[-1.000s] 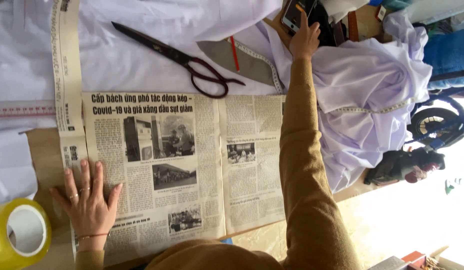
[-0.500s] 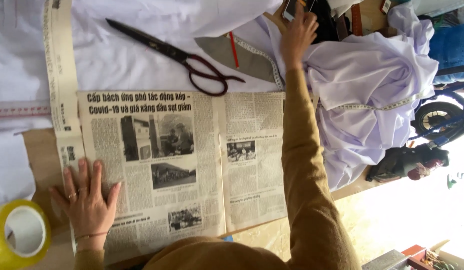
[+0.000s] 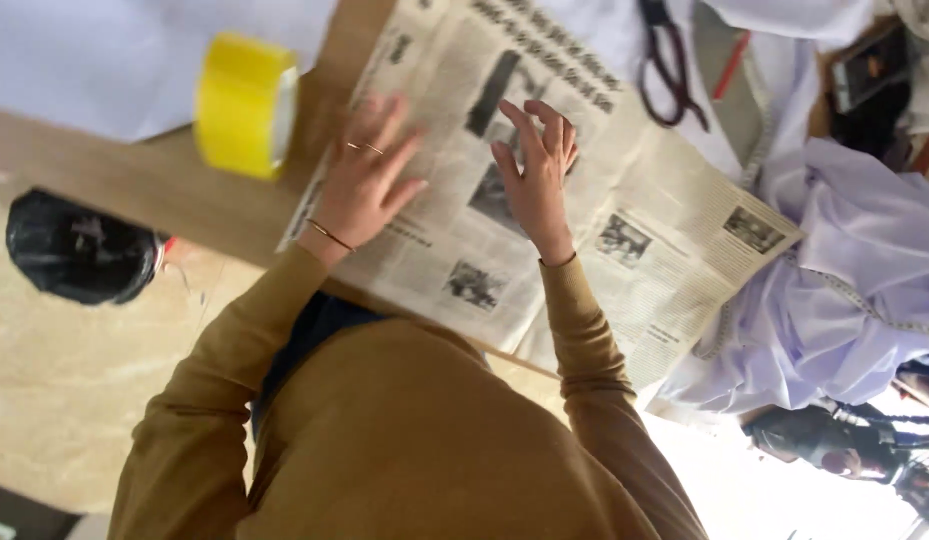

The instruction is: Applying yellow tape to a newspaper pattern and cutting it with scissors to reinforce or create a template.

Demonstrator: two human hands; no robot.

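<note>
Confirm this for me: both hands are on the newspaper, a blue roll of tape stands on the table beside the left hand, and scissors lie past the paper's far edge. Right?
Not quite. The roll of tape is yellow, not blue, as the head view shows. The rest holds: the left hand and right hand are both on the newspaper, the tape stands on the table beside the left hand, and the scissors lie past the paper's far edge.

Black-and-white printed newspaper (image 3: 544, 200), yellow tape roll (image 3: 246, 105), lilac cloth (image 3: 844, 290), seemingly dark-handled scissors (image 3: 666, 60), mustard sleeves.
</note>
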